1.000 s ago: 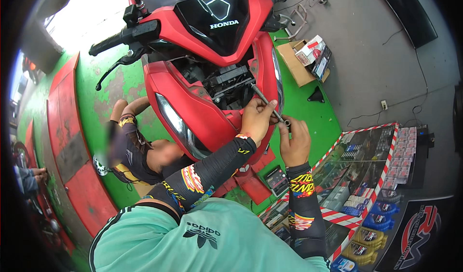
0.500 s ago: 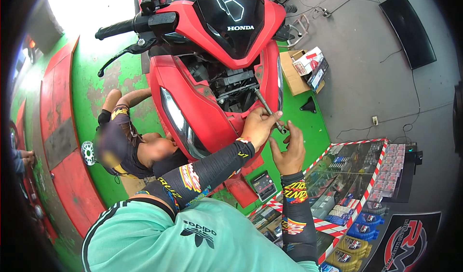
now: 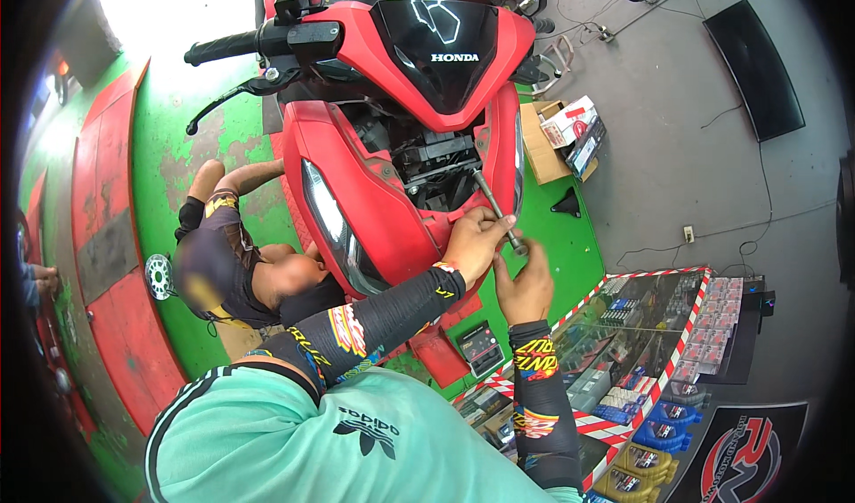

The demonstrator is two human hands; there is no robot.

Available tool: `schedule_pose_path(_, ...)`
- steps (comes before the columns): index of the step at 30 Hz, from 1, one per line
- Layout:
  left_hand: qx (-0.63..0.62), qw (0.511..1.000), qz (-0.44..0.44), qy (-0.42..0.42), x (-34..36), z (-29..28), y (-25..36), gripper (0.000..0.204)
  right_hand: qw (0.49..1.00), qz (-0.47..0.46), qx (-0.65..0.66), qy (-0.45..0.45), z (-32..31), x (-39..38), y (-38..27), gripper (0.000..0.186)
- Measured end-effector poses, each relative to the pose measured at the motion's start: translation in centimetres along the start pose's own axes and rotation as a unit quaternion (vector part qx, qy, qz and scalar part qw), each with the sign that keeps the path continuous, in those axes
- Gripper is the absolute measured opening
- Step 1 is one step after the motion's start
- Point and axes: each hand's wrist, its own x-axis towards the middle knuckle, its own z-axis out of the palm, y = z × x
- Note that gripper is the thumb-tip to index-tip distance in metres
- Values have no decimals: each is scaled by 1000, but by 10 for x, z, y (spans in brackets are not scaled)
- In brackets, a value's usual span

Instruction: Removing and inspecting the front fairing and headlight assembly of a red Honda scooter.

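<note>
A long metal socket wrench [image 3: 492, 198] slants across the front of a red scooter [image 3: 356, 204]. Its far end sits at the opening [image 3: 427, 169] below the windscreen, where a bracket, wires and dark parts show. My left hand [image 3: 476, 246] is closed around the wrench's shaft, thumb and fingers pinching it. My right hand [image 3: 525, 287] is at the wrench's near end, its thumb apart from the fingers. Those fingertips are smeared by motion, so whether they grip the end cannot be made out.
Left of the scooter a person [image 3: 236, 267] crouches, one arm reaching toward it. A glass display case [image 3: 623, 325] with striped edging stands at right, near oil bottles [image 3: 668, 427]. Beyond are a cardboard box [image 3: 543, 147] and a wall screen [image 3: 755, 66]. A black tool case [image 3: 481, 350] lies below the scooter.
My right hand's spread fingers have moved in toward the wrench's near end and blurred. My left hand keeps its hold on the shaft. The whole view has shifted slightly.
</note>
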Motion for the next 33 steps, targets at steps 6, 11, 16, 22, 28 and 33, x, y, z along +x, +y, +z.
schedule_pose_path(6, -28, 999, 22, 5, 6, 0, -8, 28, 992, 20, 89, 91, -4, 20, 0, 34)
schedule_pose_path(11, -50, 998, 26, -14, 4, -1, -6, 28, 894, 300, 333, -15, 10, 30, 12, 34)
schedule_pose_path(16, -159, 985, -19, -57, -2, -2, 4, 31, 757, 404, 505, -97, 12, 32, 23, 25)
schedule_pose_path(22, -38, 999, -22, -24, -2, -6, 7, 28, 997, 49, 56, 18, 4, 11, 5, 60)
schedule_pose_path(28, 17, 999, 48, 18, 6, -3, -1, 28, 988, 11, 150, 26, 0, 10, 1, 28)
schedule_pose_path(33, -64, 997, 29, -19, 3, -4, -5, 28, 609, 403, 651, -206, 8, 14, 17, 59)
